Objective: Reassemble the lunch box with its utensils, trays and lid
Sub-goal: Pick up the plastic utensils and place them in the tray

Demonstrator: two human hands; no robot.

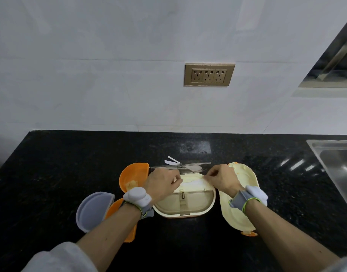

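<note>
Black stone bench (51, 163): left hand (162, 183) and right hand (221, 178), fingers pinched on a clear utensil holder (188, 166) lying crosswise over the lunch box (185, 201).

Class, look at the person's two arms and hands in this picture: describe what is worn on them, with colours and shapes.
Both hands are bare, without gloves. The left wrist carries a grey strap edged in bright green with a rounded white pod on top. The right wrist has the same grey band, green edging and a white rounded pod. Light grey sleeves, pushed up, show at the left forearm and, barely, at the picture's right corner.
</note>
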